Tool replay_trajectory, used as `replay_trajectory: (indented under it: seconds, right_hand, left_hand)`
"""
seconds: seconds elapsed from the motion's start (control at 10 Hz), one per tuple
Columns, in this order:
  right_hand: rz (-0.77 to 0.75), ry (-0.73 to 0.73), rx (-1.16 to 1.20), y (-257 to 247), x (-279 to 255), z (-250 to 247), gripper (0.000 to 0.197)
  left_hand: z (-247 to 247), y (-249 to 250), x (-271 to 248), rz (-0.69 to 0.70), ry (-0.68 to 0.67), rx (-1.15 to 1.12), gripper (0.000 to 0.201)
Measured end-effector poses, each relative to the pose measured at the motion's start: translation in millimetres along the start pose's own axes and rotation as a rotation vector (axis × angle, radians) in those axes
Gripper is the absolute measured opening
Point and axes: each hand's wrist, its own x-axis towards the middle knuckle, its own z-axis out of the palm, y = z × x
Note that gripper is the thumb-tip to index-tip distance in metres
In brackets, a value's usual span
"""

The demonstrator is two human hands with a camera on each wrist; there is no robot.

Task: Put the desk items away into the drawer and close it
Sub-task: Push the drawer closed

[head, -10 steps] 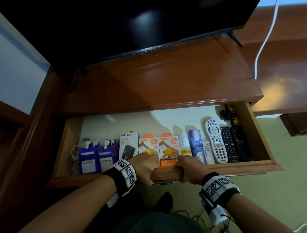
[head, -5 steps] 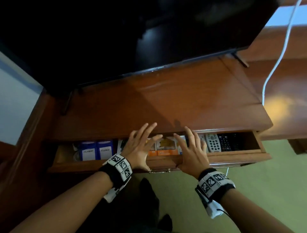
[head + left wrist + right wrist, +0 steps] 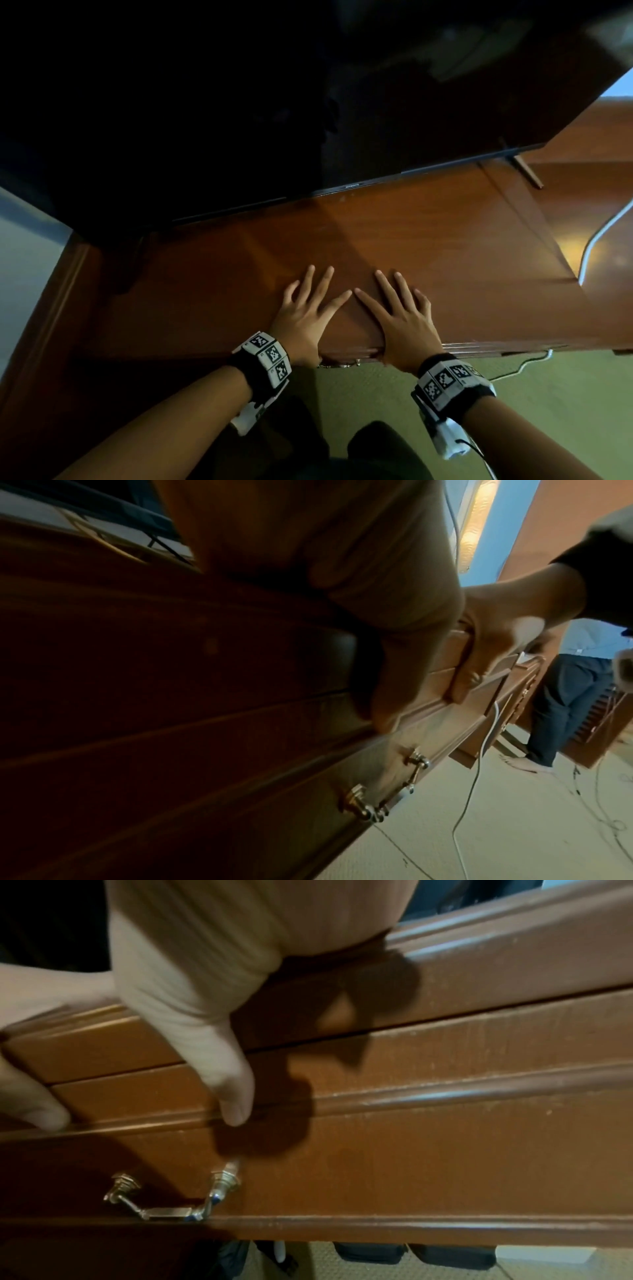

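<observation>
- Far left: the wooden side panel [image 3: 44, 308] of the desk runs down the edge of the head view, in shadow; nothing rests on it.
- Your left hand [image 3: 305, 315] lies flat on the desk top [image 3: 428, 246] with fingers straight and spread, holding nothing. Its thumb hangs over the front edge and presses the drawer front [image 3: 411, 1150], as the left wrist view shows.
- Centre: the drawer, which stood wide open a second ago with chargers, remotes and tagged items in it, then half-shut half a second ago, now sits pushed in. No contents are visible. In the right wrist view only a thin dark seam separates its front from the desk edge above.
- The brass handle [image 3: 171, 1199] hangs free below both thumbs; neither hand touches it.
- Your right hand [image 3: 400, 318] mirrors the left: palm down on the desk top, fingers straight and apart, its thumb [image 3: 229, 1093] bearing on the moulding of the drawer front. The two index fingertips nearly meet; the hands are otherwise apart.
- Right: a white cable [image 3: 603, 236] crosses the adjoining surface, well away from the drawer. The television [image 3: 239, 102] stands behind your hands.
- Reading: the items are inside and the drawer appears closed, so the task looks essentially complete. Whether the front is fully flush along its whole width cannot be told from these views; a last firm press with the thumbs would settle it.
</observation>
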Motion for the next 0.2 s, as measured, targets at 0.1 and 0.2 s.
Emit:
replay_trajectory:
  seconds: [0.1,0.2]
  right_hand:
    - [0.005,-0.029,-0.004,-0.6,-0.5,-0.4,0.131]
    - [0.006,-0.079,0.074,2.2,4.2,-8.1,0.124]
  left_hand:
    - [-0.6,-0.4,0.2,0.01,-0.014,0.002,0.138]
    - [-9.7,-6.2,3.3,0.024,-0.027,-0.101,0.127]
